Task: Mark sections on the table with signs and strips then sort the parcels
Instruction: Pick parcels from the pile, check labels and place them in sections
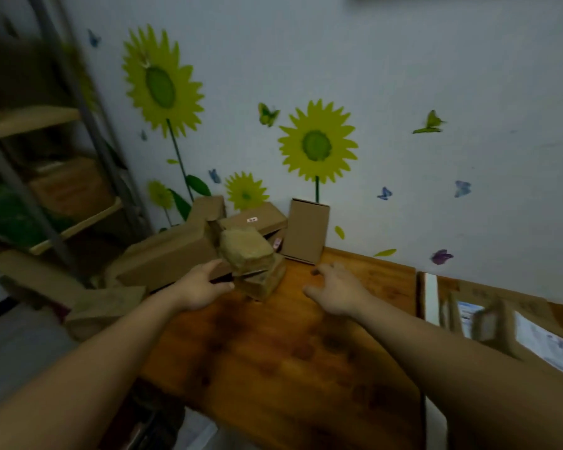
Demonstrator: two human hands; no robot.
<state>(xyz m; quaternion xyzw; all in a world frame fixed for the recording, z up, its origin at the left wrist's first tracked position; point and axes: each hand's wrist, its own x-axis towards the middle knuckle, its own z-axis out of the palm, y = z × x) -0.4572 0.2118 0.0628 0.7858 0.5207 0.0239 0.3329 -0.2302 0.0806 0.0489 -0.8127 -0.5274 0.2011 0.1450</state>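
Dim room: pale wall (436,76) with yellow-green sunflower stickers (317,142), grey metal shelving unit (62,92) left, brown wooden worktop (273,352).

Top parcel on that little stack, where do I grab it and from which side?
Take the top parcel by its left and right faces, coming from the front with one hand per side. It sits tilted on the lower parcel, so a one-sided push may tip it, and cardboard boxes crowd behind it.
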